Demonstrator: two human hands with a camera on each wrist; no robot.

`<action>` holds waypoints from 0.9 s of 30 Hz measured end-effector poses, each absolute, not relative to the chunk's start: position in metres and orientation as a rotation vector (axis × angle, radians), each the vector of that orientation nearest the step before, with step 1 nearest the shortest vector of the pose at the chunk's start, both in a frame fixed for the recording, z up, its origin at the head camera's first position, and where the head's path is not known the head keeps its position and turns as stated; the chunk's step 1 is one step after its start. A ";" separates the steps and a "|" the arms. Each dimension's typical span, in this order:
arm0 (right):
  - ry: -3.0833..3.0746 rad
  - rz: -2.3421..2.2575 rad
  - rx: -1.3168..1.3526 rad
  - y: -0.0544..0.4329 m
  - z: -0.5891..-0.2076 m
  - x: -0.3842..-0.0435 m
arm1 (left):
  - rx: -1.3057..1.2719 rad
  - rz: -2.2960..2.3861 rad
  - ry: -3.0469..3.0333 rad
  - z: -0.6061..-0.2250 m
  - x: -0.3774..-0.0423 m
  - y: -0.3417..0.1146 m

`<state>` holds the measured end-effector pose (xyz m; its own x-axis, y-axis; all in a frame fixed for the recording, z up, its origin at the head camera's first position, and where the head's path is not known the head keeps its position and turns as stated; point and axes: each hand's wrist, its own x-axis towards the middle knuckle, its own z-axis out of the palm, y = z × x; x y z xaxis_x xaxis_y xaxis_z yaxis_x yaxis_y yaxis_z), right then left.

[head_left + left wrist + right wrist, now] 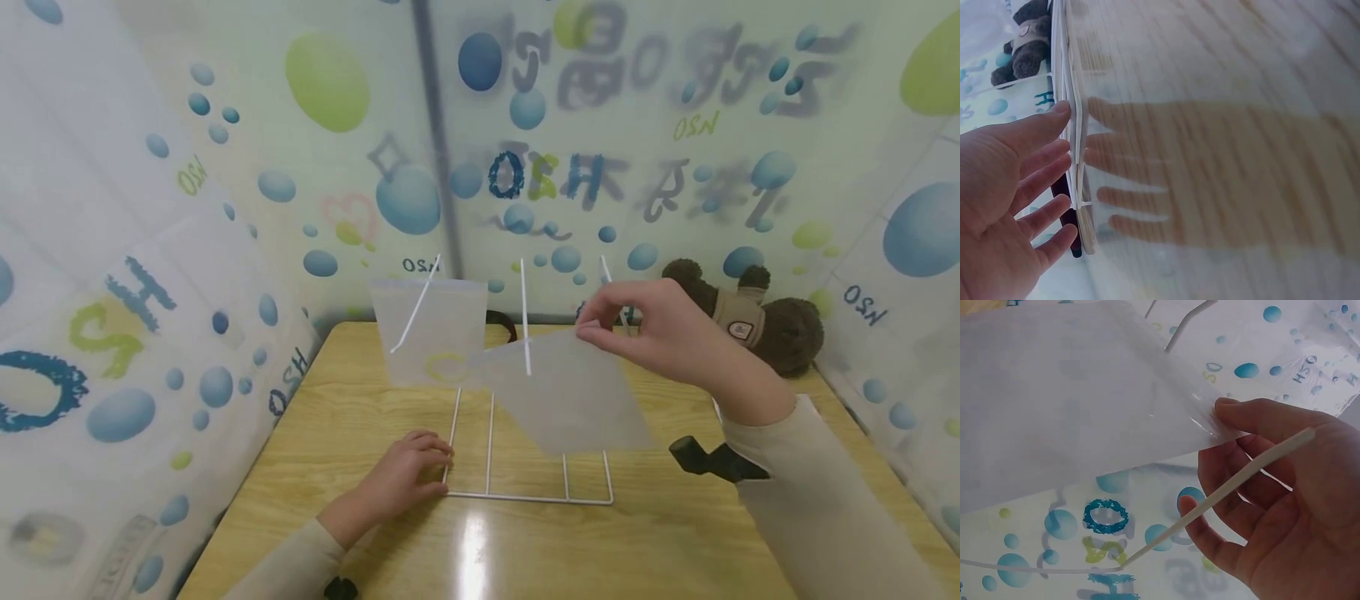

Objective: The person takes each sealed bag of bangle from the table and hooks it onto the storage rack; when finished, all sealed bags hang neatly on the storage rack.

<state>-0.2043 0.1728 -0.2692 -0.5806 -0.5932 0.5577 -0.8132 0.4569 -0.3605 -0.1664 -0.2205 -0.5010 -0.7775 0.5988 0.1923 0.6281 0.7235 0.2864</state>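
Observation:
My right hand (663, 333) pinches the top corner of a translucent plastic sheet or bag (577, 400) between thumb and fingertips. The plastic slants down to the left, close to the middle prong of a white wire rack (528, 499). In the right wrist view, a bent white prong (1216, 499) passes in front of the right palm. A second translucent piece (431, 329) hangs at the rack's left prong. My left hand (401, 471) lies at the rack's left front side, its fingertips at the wire. The left wrist view shows those fingers (1041, 159) spread and holding nothing.
A dark brown teddy bear (750, 317) lies at the back right of the wooden table (360, 550). Printed, translucent curtains (525, 125) enclose the table on the left, back and right. A dark curved band (504, 321) shows behind the rack.

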 end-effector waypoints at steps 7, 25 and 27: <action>-2.436 0.868 1.079 0.170 -0.270 -0.222 | -1.016 -0.530 -2.819 -0.499 -0.165 -0.221; -2.489 0.934 0.936 0.173 -0.282 -0.256 | -1.032 -0.538 -2.825 -0.501 -0.168 -0.222; -2.477 0.928 0.945 0.173 -0.281 -0.256 | -1.031 -0.542 -2.828 -0.501 -0.167 -0.222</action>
<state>-0.2559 0.1733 -0.2813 -0.7251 -0.4689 0.5044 -0.6849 0.5677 -0.4568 -0.1672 -0.2218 -0.5012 -0.7698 0.6073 0.1962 0.6369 0.7106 0.2991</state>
